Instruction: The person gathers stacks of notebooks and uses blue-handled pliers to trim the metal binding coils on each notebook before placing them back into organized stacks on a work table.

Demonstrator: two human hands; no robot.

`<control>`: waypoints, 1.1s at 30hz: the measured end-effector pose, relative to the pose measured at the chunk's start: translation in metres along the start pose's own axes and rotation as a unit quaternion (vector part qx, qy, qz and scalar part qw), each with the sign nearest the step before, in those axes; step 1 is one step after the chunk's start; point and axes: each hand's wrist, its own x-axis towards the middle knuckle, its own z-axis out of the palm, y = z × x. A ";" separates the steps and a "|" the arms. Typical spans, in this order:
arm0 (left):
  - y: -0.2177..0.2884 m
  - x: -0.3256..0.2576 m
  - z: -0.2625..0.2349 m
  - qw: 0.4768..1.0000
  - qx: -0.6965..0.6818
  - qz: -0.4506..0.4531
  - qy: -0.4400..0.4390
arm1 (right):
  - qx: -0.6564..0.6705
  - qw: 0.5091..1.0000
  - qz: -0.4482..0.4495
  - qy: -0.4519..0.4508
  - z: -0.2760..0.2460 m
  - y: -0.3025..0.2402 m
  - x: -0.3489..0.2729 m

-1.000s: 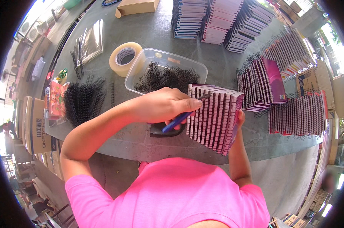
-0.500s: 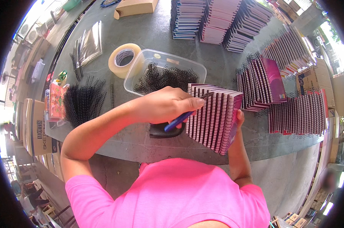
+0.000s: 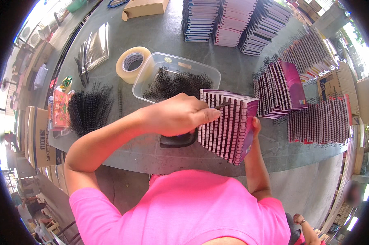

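Notebooks (image 3: 225, 128), spiral-bound with purple cover, sit near the clear tub (image 3: 149, 74), grasped along their right side by our right hand (image 3: 256, 126); our left hand (image 3: 185, 116) is clenched around a dark-tipped tool (image 3: 224, 105) at their black coils

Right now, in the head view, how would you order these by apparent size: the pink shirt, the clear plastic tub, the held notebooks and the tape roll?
1. Pink shirt
2. Clear plastic tub and held notebooks: too alike to rank
3. Tape roll
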 end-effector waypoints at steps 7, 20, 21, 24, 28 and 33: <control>-0.004 0.006 0.003 0.997 -0.062 0.026 -0.038 | -0.022 1.000 -0.001 0.000 0.007 0.003 0.000; -0.002 0.007 0.003 0.980 -0.177 0.006 -0.085 | -0.030 0.999 -0.022 0.008 0.019 0.002 0.002; -0.001 0.009 0.004 0.970 -0.219 0.002 -0.104 | -0.043 0.999 -0.020 0.003 0.020 0.003 0.002; 0.001 0.013 0.007 0.953 -0.278 -0.032 -0.117 | -0.073 0.997 -0.005 -0.017 0.021 0.001 0.002; -0.005 0.012 0.017 0.929 0.271 0.217 0.129 | -0.037 0.999 -0.005 0.011 0.016 -0.001 -0.002; -0.006 -0.020 0.028 0.930 0.270 0.143 0.203 | -0.038 0.997 0.015 0.059 0.010 0.003 -0.012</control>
